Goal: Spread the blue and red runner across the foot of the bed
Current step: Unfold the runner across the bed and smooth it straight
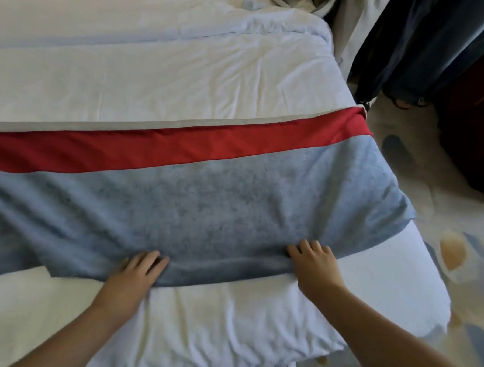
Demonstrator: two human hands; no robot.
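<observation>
The runner (206, 198) is lying across the bed (185, 68) at mid-frame, red band uppermost. The right hand (314, 261) is curling its fingers into the lower hem; the left hand (136, 273) is lying on it, pinch or not I cannot tell. Uneven pulling risks skewing the red band and deepening the left-side wrinkles.

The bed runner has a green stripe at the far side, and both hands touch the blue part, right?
Not quite: in the head view the far stripe of the runner is red, not green. The left hand and right hand do both touch the blue part.
</observation>
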